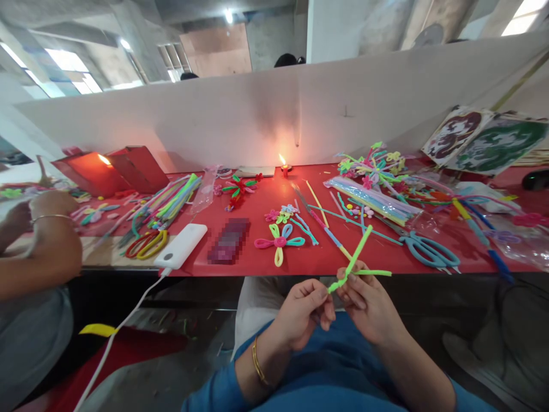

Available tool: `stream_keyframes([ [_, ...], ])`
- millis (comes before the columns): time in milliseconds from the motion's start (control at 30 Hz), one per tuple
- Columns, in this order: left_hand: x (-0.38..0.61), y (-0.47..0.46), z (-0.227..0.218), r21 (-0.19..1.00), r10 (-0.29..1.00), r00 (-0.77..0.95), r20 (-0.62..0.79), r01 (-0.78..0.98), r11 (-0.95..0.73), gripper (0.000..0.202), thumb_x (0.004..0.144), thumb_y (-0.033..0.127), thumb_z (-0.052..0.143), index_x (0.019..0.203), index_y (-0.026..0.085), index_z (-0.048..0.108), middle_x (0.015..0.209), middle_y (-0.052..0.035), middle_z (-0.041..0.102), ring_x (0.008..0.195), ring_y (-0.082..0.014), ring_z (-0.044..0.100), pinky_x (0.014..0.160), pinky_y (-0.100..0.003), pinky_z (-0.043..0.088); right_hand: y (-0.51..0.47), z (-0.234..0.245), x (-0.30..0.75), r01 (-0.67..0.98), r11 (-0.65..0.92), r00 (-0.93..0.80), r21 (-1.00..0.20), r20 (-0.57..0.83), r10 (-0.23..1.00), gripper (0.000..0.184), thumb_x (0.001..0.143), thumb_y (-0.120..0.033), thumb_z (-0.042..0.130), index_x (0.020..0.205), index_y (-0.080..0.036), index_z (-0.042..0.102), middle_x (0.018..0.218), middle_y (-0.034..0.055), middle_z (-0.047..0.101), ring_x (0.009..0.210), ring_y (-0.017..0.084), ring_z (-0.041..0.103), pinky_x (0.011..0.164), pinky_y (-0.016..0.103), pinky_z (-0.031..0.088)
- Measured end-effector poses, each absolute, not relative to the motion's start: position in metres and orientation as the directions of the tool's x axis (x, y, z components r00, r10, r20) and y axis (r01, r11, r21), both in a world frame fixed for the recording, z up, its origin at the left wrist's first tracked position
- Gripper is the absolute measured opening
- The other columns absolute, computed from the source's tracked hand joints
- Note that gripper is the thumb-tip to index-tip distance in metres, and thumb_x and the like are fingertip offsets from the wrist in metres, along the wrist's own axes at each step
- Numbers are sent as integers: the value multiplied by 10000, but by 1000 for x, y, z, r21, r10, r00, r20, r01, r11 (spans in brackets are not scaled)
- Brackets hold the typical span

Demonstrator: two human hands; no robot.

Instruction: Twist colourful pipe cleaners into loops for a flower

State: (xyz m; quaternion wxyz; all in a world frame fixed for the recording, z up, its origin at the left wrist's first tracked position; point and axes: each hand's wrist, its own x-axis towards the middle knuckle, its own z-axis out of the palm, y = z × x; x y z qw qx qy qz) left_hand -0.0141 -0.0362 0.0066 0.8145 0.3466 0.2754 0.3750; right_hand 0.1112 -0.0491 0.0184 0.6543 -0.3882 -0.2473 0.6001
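Above my lap, just in front of the table edge, a lime-green pipe cleaner (358, 249) is held between both hands. Its near part is twisted, and two free ends stick out, one up and one to the right. My left hand (305, 312) pinches the twisted tip between thumb and fingers. Further along, my right hand (364, 300) grips it where the ends part. Beyond my hands, a pipe-cleaner flower (279, 242) with pink, green, blue and yellow loops lies on the red table (257, 200). Smaller looped flowers (283, 215) lie behind it.
A lit candle (285, 168) burns by the white partition (214, 120). Blue-handled scissors (429, 249) lie right, near a bagged pipe-cleaner bundle (373, 197). Left are a white power bank (182, 246) with a cable, yellow-and-red-handled scissors (152, 245), and a co-worker's arm (51, 240).
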Motion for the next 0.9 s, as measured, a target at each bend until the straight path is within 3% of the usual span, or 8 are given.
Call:
stream_keyframes([
  [100, -14, -37, 2, 700, 745, 656, -121, -476, 532, 286, 683, 379, 614, 610, 143, 469, 409, 39, 518, 283, -37, 382, 389, -186, 304, -50, 22, 108, -596, 0, 150, -803, -111, 982, 180, 666, -246, 602, 684, -211, 427, 594, -62, 542, 318, 0, 168, 398, 193, 331],
  [200, -17, -35, -1, 746, 701, 701, -127, -398, 533, 324, 661, 431, 618, 613, 142, 480, 423, 28, 527, 298, -59, 416, 393, -201, 326, -50, 22, 108, -545, 24, 179, -838, -89, 980, 205, 658, -256, 621, 706, -214, 426, 619, -55, 572, 307, 4, 233, 375, 192, 316],
  [300, -20, -30, 2, 897, 792, 586, -168, -243, 369, 326, 723, 444, 555, 653, 127, 521, 549, -15, 583, 460, -97, 523, 496, -225, 394, -50, 17, 113, -402, 37, 221, -915, -58, 973, 217, 670, -262, 638, 759, -219, 445, 635, -40, 595, 350, 41, 380, 369, 188, 327],
  [367, -21, -27, 6, 969, 886, 447, -122, -139, 204, 294, 761, 414, 520, 726, 124, 557, 653, -22, 594, 608, -108, 541, 610, -231, 409, -50, 13, 116, -252, 39, 228, -967, -20, 973, 203, 692, -283, 624, 782, -219, 453, 590, -44, 581, 375, 67, 434, 373, 193, 354],
  [500, -18, -22, 14, 999, 925, 377, -42, 28, 33, 251, 757, 379, 530, 785, 134, 577, 712, -17, 580, 659, -109, 500, 612, -217, 387, -52, 11, 116, 48, 25, 203, -999, 34, 979, 188, 719, -361, 575, 779, -214, 475, 462, -56, 497, 364, 111, 471, 389, 233, 404],
  [667, -13, -22, 14, 981, 879, 449, -160, -29, 193, 248, 725, 374, 567, 732, 126, 570, 615, -4, 565, 569, -94, 488, 560, -212, 381, -54, 12, 119, 253, 71, 207, -965, 125, 970, 164, 735, -368, 546, 719, -205, 534, 540, -10, 545, 406, 125, 493, 413, 247, 410],
  [800, -13, -24, 17, 969, 863, 471, -185, -61, 241, 255, 702, 378, 591, 682, 124, 572, 559, 4, 553, 517, -79, 462, 522, -201, 363, -53, 10, 122, 239, 126, 211, -963, 178, 961, 138, 714, -327, 580, 753, -195, 569, 656, 20, 595, 564, 149, 543, 522, 254, 441],
  [900, -14, -26, 20, 983, 886, 448, -119, -72, 168, 245, 702, 367, 593, 654, 128, 584, 570, -3, 558, 546, -90, 477, 544, -208, 378, -52, 9, 120, 29, 40, 178, -999, 45, 983, 176, 726, -357, 575, 764, -185, 564, 541, -23, 508, 461, 109, 453, 416, 221, 368],
])
